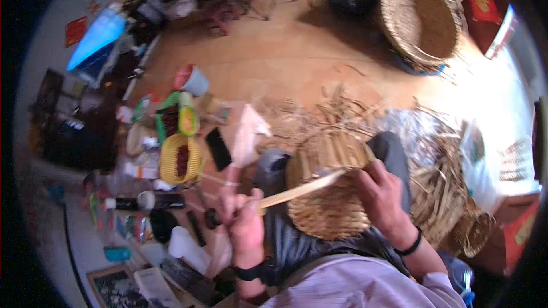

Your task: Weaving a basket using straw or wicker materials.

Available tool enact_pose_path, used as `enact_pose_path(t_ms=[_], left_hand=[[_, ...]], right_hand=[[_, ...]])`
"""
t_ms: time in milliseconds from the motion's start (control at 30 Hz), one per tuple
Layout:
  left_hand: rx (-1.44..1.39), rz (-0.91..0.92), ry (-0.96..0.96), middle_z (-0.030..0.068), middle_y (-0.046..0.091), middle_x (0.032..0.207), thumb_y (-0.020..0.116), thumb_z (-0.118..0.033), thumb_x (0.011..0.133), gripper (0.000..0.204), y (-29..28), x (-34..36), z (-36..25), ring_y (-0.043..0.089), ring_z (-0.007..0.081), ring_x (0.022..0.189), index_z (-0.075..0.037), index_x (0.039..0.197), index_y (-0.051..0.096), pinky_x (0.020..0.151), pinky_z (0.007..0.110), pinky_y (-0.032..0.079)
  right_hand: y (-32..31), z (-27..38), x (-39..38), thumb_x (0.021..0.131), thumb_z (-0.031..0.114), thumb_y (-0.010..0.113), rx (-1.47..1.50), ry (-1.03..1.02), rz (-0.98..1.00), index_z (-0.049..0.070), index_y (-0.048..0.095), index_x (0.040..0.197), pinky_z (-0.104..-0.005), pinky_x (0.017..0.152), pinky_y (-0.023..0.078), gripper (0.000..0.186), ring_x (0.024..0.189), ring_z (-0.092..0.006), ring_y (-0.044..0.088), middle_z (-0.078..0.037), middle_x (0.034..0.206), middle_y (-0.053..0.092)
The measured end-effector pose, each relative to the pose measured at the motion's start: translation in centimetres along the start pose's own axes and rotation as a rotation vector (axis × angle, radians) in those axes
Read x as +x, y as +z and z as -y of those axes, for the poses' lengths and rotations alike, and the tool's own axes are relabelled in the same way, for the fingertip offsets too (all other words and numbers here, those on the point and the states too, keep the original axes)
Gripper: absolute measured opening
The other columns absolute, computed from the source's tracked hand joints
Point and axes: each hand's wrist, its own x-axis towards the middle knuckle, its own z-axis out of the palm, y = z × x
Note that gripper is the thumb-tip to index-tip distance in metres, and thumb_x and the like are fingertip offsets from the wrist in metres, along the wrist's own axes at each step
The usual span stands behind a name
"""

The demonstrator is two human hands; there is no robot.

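Observation:
A partly woven basket (328, 217) of brown plant strips rests on my lap, its upper side lined with flat upright strips. Across it runs a pale flat strip (305, 190), slanting up from left to right. My left hand (244, 217) is closed round the strip's lower left end. At the basket's right edge, my right hand (378, 185) is closed with its fingertips by the strip's upper right end; the fingertips are partly hidden and blurred.
Left of me are a yellow basket (181, 159) with dark red bits, a black phone (218, 148) and a bucket (193, 81). Loose dry strips (342, 105) lie ahead on the floor, and a strip bundle (436, 194) at right. A large woven basket (422, 20) stands far right.

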Motion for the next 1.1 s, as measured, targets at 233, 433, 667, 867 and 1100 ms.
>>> enact_pose_path(t_ms=[233,433,667,867,1100], left_hand=[[-0.152,0.001,-0.089,-0.0103,0.038,0.077,0.068,0.013,0.087,0.045,-1.1,0.8,1.2,0.047,0.0067,0.071,-0.022,0.086,0.04,0.11,0.046,0.043],[-0.109,0.049,-0.122,-0.0112,0.035,0.073,0.071,0.013,0.085,0.05,0.0,0.2,-1.1,0.046,0.0062,0.07,-0.023,0.083,0.035,0.113,0.045,0.041],[-0.023,0.13,-0.075,-0.0107,0.031,0.073,0.069,0.016,0.088,0.051,0.6,0.4,-1.6,0.032,0.0039,0.066,-0.02,0.082,0.034,0.114,0.038,0.038],[-0.006,0.079,-0.063,-0.011,0.035,0.074,0.073,0.014,0.084,0.051,-0.6,0.9,-1.4,0.045,0.0061,0.069,-0.021,0.086,0.036,0.114,0.043,0.039],[-0.005,0.052,-0.059,-0.0115,0.035,0.073,0.073,0.015,0.083,0.053,-1.9,0.8,-1.8,0.045,0.0058,0.069,-0.022,0.085,0.036,0.114,0.045,0.038]], right_hand=[[-0.4,-0.7,0.5,0.072,0.008,0.068,-0.014,-0.254,-0.052,0.003,0.07,0.104,-0.0445,0.065,0.055,0.033,0.082,-0.0331,0.066,-0.014,0.099,0.061],[-1.7,-1.6,0.7,0.079,0.013,0.066,-0.021,-0.284,0.177,0.0,0.069,0.114,-0.0502,0.073,0.053,0.038,0.091,-0.0365,0.062,-0.018,0.113,0.06],[-2.8,-1.1,0.3,0.086,0.014,0.065,-0.214,-0.246,0.312,0.001,0.069,0.122,-0.0504,0.084,0.048,0.038,0.104,-0.0362,0.057,-0.019,0.112,0.056],[-2.8,-1.8,0.9,0.078,0.015,0.07,-0.138,-0.222,0.29,0.001,0.068,0.114,-0.0505,0.081,0.05,0.039,0.1,-0.0367,0.06,-0.018,0.107,0.056],[-2.3,-1.7,1.1,0.086,0.006,0.066,-0.119,-0.279,0.168,0.005,0.061,0.114,-0.0447,0.066,0.046,0.029,0.076,-0.0316,0.062,-0.011,0.084,0.054]])
